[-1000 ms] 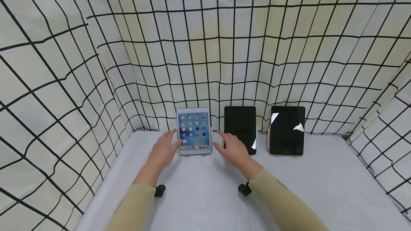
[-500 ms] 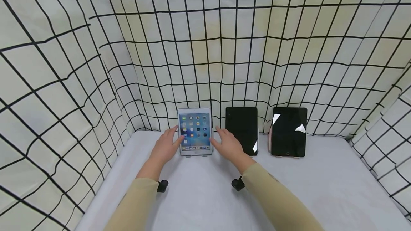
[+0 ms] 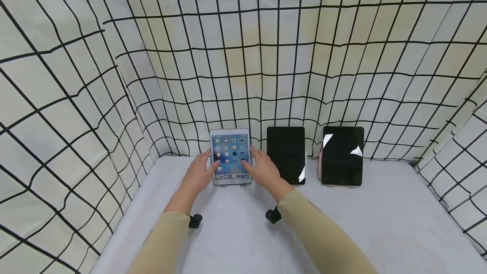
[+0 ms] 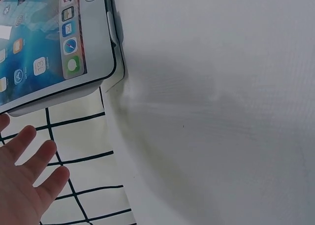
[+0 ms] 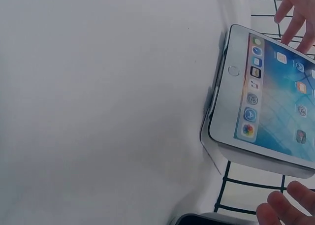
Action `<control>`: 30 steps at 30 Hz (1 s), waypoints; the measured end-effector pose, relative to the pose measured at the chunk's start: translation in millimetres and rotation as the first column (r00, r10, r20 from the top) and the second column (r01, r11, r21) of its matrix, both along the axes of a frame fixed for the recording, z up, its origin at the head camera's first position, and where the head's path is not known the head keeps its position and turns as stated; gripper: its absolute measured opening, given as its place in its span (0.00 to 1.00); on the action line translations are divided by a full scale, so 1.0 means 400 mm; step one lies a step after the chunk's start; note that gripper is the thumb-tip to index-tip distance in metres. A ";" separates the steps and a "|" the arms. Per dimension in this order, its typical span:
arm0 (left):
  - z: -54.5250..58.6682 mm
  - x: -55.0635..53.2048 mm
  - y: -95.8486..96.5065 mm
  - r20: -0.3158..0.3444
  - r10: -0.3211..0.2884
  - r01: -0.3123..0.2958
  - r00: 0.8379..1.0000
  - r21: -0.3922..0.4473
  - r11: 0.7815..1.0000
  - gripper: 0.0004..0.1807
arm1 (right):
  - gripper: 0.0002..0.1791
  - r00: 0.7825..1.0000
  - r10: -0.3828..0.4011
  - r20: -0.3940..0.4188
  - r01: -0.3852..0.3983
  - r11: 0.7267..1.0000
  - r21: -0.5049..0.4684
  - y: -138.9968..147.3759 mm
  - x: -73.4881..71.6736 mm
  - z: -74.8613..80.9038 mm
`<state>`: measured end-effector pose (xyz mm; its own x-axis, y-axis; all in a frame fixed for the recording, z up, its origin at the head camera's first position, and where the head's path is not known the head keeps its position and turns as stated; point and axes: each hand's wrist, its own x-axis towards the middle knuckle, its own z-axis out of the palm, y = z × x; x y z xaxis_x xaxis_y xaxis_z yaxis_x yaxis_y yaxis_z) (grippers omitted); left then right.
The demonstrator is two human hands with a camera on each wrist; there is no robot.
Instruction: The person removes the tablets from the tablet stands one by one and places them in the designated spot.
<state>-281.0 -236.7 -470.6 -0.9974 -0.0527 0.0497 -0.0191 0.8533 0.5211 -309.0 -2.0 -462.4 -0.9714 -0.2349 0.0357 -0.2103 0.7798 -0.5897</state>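
A white tablet (image 3: 230, 168) leans back on a stand, its screen lit with rows of app icons and a home button below. At its left side is my left hand (image 3: 195, 176), thumb over the screen's left edge. My right hand (image 3: 266, 172) is at the right side, its thumb overlapping the screen. In the left wrist view, the spread fingers (image 4: 40, 161) of the left hand are beside the tablet's edge with a gap. Several right fingertips (image 5: 278, 203) show below the tablet (image 5: 224, 99) in the right wrist view, also apart from its edge.
Two dark-screened tablets stand to the right: one black tablet (image 3: 285, 151) close to my right hand, another black tablet (image 3: 341, 160) farther right on a pinkish stand. All rest on a white-covered table (image 3: 243, 231). A white cloth wall (image 3: 228, 62) with black grid lines rises behind and at both sides.
My right hand has moved left, from near the middle black tablet to the white tablet's right side, its thumb now over the screen. The left hand has shifted only slightly.
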 end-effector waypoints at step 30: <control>-0.024 0.014 0.018 -0.163 0.212 -0.157 0.964 0.294 0.943 0.23 | 0.37 0.983 -0.031 -0.180 -0.004 0.982 -0.188 0.004 0.014 -0.079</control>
